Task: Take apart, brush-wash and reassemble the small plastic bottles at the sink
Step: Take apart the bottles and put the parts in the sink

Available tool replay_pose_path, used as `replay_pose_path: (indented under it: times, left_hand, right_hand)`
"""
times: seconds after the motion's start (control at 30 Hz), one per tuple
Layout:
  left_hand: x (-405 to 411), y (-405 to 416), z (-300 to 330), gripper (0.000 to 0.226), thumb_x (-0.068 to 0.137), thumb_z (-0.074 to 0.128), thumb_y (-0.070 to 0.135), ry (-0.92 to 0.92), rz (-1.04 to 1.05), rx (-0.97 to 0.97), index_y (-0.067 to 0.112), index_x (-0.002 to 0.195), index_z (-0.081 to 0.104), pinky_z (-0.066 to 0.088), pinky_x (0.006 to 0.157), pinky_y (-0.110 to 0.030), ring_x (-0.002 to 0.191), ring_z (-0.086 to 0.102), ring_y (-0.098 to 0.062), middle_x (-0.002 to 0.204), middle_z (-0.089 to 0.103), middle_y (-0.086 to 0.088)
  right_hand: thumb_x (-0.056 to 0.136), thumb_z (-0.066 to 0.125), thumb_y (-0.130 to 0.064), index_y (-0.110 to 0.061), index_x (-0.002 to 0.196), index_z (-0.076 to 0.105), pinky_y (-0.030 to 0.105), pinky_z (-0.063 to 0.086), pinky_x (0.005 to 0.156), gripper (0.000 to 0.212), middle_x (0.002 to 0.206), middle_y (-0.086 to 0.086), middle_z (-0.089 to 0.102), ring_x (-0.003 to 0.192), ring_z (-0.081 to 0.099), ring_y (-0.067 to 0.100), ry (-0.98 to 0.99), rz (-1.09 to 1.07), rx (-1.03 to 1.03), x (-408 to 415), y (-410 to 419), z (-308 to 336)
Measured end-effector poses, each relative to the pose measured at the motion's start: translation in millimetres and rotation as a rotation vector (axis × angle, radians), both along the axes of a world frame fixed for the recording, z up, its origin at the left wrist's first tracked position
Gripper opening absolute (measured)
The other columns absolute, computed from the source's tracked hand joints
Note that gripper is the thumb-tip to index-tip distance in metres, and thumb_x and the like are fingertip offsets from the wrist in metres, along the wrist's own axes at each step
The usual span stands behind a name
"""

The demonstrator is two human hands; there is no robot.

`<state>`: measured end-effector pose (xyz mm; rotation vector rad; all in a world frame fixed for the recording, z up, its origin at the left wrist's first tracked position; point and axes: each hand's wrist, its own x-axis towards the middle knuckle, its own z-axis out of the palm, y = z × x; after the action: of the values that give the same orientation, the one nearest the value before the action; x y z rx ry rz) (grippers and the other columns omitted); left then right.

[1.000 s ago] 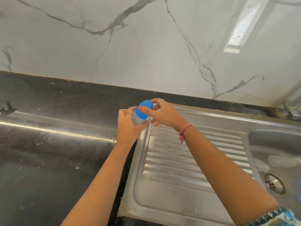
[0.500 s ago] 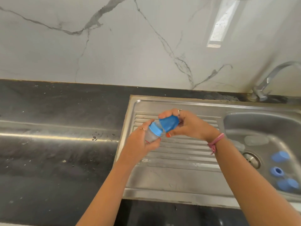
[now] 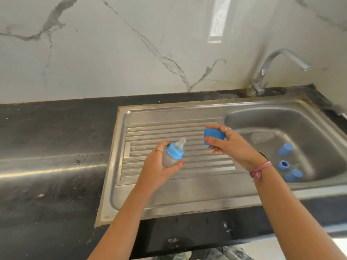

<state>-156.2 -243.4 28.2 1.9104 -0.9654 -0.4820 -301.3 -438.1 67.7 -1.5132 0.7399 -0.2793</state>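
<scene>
The small clear plastic bottle with a blue collar ring and a translucent teat [image 3: 173, 153] sits in the left hand [image 3: 159, 166], whose fingers and thumb wrap around its body; it is tilted, teat pointing up and to the right, and held above the ribbed steel drainboard [image 3: 169, 186] of the sink. The blue plastic cap [image 3: 214, 136] is off the bottle and apart from it, pinched in the right hand [image 3: 229, 145] between thumb and fingers, also above the drainboard, near the edge of the basin. A pink band [image 3: 260, 169] circles the right wrist.

Down in the steel sink basin [image 3: 304, 121], to the right, three more blue plastic pieces lie close together: a blue cap on its side [image 3: 285, 149], a blue ring with a dark hole in its middle [image 3: 283, 164] and another blue cap [image 3: 293, 175] nearest the front wall. A clear plastic piece [image 3: 262, 137] lies behind the drain; its shape is too blurred to make out. A chrome tap [image 3: 277, 66] arches over the basin from the back. The sink is set in a dark stone counter [image 3: 47, 137] under a white marbled wall [image 3: 112, 53].
</scene>
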Motion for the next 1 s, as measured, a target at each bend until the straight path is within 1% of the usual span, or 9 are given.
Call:
replay_pose_path:
  times: [0.2, 0.3, 0.47, 0.6, 0.67, 0.73, 0.8, 0.87, 1.0]
  left_hand:
    - [-19, -20, -5, 0.063, 0.072, 0.082, 0.04, 0.09, -0.016, 0.036, 0.035, 0.119, 0.041, 0.046, 0.069, -0.011, 0.09, 0.06, -0.005, 0.105, 0.056, 0.016]
    - [-32, -35, -5, 0.062, 0.073, 0.081, 0.039, 0.096, -0.044, 0.067, 0.035, 0.119, 0.04, 0.045, 0.065, -0.007, 0.086, 0.061, -0.004, 0.103, 0.056, 0.017]
    - [-62, -72, -6, 0.057, 0.076, 0.079, 0.04, 0.177, 0.007, 0.094, 0.032, 0.12, 0.043, 0.044, 0.064, -0.007, 0.081, 0.061, 0.004, 0.099, 0.06, 0.019]
    - [-93, -111, -4, 0.053, 0.078, 0.076, 0.043, 0.213, 0.065, 0.088, 0.029, 0.119, 0.045, 0.043, 0.06, -0.006, 0.081, 0.061, 0.002, 0.098, 0.061, 0.014]
    - [-111, -133, -6, 0.051, 0.08, 0.077, 0.037, 0.226, 0.11, 0.074, 0.027, 0.119, 0.045, 0.042, 0.059, -0.004, 0.079, 0.06, 0.003, 0.098, 0.061, 0.013]
    - [-126, -155, -10, 0.051, 0.078, 0.079, 0.03, 0.224, 0.13, 0.078, 0.023, 0.118, 0.048, 0.046, 0.059, -0.008, 0.078, 0.06, 0.0, 0.098, 0.062, 0.009]
    - [-140, -177, -16, 0.052, 0.075, 0.081, 0.023, 0.21, 0.136, 0.096, 0.017, 0.117, 0.051, 0.05, 0.059, -0.016, 0.076, 0.059, -0.005, 0.097, 0.057, 0.007]
    - [-152, -195, -21, 0.053, 0.073, 0.081, 0.021, 0.165, 0.165, 0.137, 0.019, 0.116, 0.05, 0.045, 0.062, -0.014, 0.079, 0.055, -0.004, 0.104, 0.047, 0.005]
    - [-173, -224, -26, 0.059, 0.07, 0.081, 0.018, 0.148, 0.202, 0.171, 0.026, 0.117, 0.047, 0.038, 0.063, -0.006, 0.087, 0.05, 0.0, 0.116, 0.04, 0.001]
  right_hand:
    - [0.096, 0.041, -0.002, -0.016, 0.126, 0.054, 0.03, 0.056, 0.075, 0.035, 0.119, 0.015, 0.055, 0.085, 0.063, 0.028, -0.112, -0.37, 0.324, -61, -48, -23]
    - [0.097, 0.046, -0.007, -0.013, 0.13, 0.053, 0.025, 0.059, 0.062, 0.034, 0.124, 0.016, 0.055, 0.085, 0.067, 0.029, -0.07, -0.45, 0.309, -92, -76, -31]
    - [0.091, 0.064, -0.009, -0.01, 0.132, 0.045, 0.023, 0.059, 0.059, 0.045, 0.117, 0.02, 0.062, 0.068, 0.072, 0.018, 0.09, -0.438, 0.2, -126, -117, -52]
    - [0.085, 0.068, 0.001, -0.011, 0.123, 0.05, 0.027, 0.059, 0.062, 0.043, 0.122, 0.021, 0.059, 0.073, 0.068, 0.022, 0.273, -0.238, 0.063, -151, -152, -73]
    - [0.082, 0.067, 0.003, -0.013, 0.124, 0.054, 0.034, 0.059, 0.077, 0.046, 0.124, 0.011, 0.057, 0.087, 0.066, 0.021, 0.425, -0.075, -0.117, -164, -172, -82]
    - [0.082, 0.061, 0.003, -0.013, 0.13, 0.054, 0.035, 0.055, 0.087, 0.051, 0.119, 0.006, 0.055, 0.087, 0.062, 0.019, 0.578, 0.128, -0.249, -173, -189, -87]
    - [0.083, 0.054, 0.003, -0.015, 0.13, 0.054, 0.022, 0.053, 0.075, 0.05, 0.113, 0.004, 0.054, 0.075, 0.058, 0.012, 0.718, 0.315, -0.29, -178, -204, -93]
    - [0.087, 0.047, 0.005, -0.013, 0.134, 0.052, 0.014, 0.049, 0.064, 0.051, 0.115, 0.004, 0.054, 0.074, 0.056, 0.009, 0.807, 0.465, -0.29, -178, -213, -101]
    - [0.09, 0.046, 0.003, -0.012, 0.143, 0.044, 0.029, 0.045, 0.095, 0.055, 0.142, 0.008, 0.048, 0.12, 0.053, 0.022, 0.931, 0.76, -0.351, -171, -222, -125]
